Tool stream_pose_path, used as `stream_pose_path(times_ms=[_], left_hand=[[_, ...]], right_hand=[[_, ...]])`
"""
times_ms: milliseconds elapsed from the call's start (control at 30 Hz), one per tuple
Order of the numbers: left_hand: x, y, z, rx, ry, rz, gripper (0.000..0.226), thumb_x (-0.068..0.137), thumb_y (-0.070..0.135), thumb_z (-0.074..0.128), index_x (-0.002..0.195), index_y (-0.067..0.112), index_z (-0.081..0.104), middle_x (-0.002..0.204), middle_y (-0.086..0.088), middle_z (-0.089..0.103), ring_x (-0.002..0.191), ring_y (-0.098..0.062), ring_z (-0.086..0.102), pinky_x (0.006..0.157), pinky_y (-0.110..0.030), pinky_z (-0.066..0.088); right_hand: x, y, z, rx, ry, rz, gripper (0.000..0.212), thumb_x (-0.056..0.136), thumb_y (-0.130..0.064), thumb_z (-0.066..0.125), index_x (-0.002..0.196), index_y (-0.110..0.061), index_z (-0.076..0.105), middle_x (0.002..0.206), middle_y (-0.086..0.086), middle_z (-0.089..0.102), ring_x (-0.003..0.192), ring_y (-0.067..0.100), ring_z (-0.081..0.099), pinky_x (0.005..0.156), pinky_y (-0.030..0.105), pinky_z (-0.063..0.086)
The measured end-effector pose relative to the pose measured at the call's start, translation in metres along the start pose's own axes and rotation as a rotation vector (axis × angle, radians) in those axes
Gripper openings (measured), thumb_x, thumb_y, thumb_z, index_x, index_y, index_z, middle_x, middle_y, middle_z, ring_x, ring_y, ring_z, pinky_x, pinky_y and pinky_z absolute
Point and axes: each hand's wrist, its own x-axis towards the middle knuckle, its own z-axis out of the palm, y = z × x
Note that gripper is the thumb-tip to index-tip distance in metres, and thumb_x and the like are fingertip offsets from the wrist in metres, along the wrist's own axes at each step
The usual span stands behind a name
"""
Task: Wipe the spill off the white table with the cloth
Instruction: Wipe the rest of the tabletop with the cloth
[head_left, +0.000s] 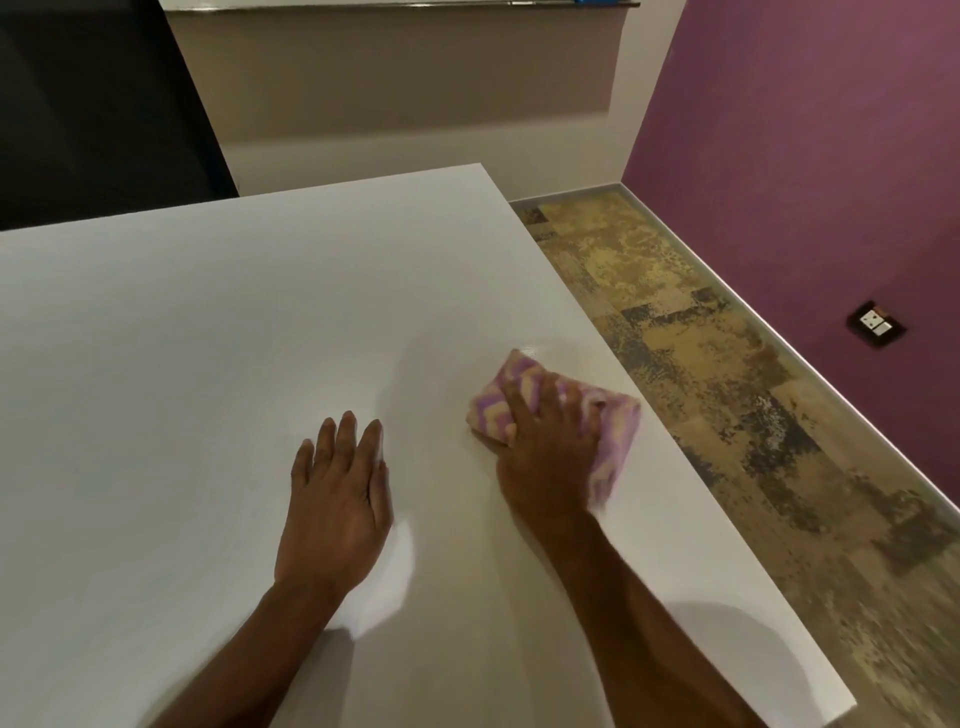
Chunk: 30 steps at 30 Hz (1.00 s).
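A folded cloth (615, 441) with purple and cream zigzag stripes lies on the white table (208, 338) close to its right edge. My right hand (550, 447) presses down on the cloth, fingers spread over it and curled at its far side. A faint wet sheen (550, 351) shows on the table just beyond the cloth. My left hand (337, 499) rests flat on the table to the left of the cloth, fingers together, holding nothing.
The table's right edge (675, 441) drops to a mottled brown and yellow floor (727, 389). A purple wall (831, 156) with a socket (876, 323) stands on the right. A beige wall and a dark panel (93, 104) lie beyond the far edge.
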Motion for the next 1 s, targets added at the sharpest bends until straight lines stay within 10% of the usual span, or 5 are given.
stream_pose_path(times_ms=[367, 600, 800, 1000], left_hand=[[-0.038, 0.013, -0.017, -0.279, 0.048, -0.172, 0.059, 0.104, 0.033, 0.025, 0.149, 0.006, 0.052, 0.161, -0.019, 0.041, 0.155, -0.035, 0.029, 0.127, -0.048, 0.021], [-0.098, 0.025, -0.028, -0.294, 0.136, -0.234, 0.050, 0.104, 0.028, 0.035, 0.139, 0.005, 0.062, 0.153, -0.021, 0.052, 0.150, -0.039, 0.038, 0.122, -0.052, 0.029], [-0.134, 0.026, -0.031, -0.275, 0.123, -0.235, 0.057, 0.104, 0.034, 0.026, 0.141, 0.006, 0.060, 0.155, -0.019, 0.050, 0.153, -0.036, 0.034, 0.124, -0.051, 0.025], [-0.169, 0.025, -0.028, -0.299, 0.151, -0.316, 0.051, 0.105, 0.029, 0.030, 0.138, 0.002, 0.059, 0.148, -0.026, 0.054, 0.144, -0.046, 0.042, 0.118, -0.058, 0.033]], right_hand=[[-0.146, -0.032, 0.004, 0.015, -0.052, -0.370, 0.070, 0.076, -0.044, 0.079, 0.142, -0.031, 0.060, 0.147, 0.005, 0.059, 0.136, 0.033, 0.055, 0.110, 0.064, 0.042], [-0.205, 0.030, -0.031, 0.036, -0.098, -0.309, 0.072, 0.066, -0.033, 0.064, 0.138, -0.030, 0.063, 0.147, 0.003, 0.058, 0.139, 0.034, 0.052, 0.108, 0.050, 0.034], [-0.174, 0.052, -0.043, 0.160, -0.087, 0.098, 0.070, 0.098, -0.016, 0.054, 0.159, -0.038, 0.027, 0.170, -0.005, 0.010, 0.159, 0.027, 0.005, 0.125, 0.057, -0.002], [-0.196, -0.008, -0.024, 0.151, -0.117, -0.010, 0.066, 0.098, -0.026, 0.052, 0.158, -0.039, 0.028, 0.169, 0.005, 0.024, 0.158, 0.032, 0.011, 0.124, 0.058, 0.004]])
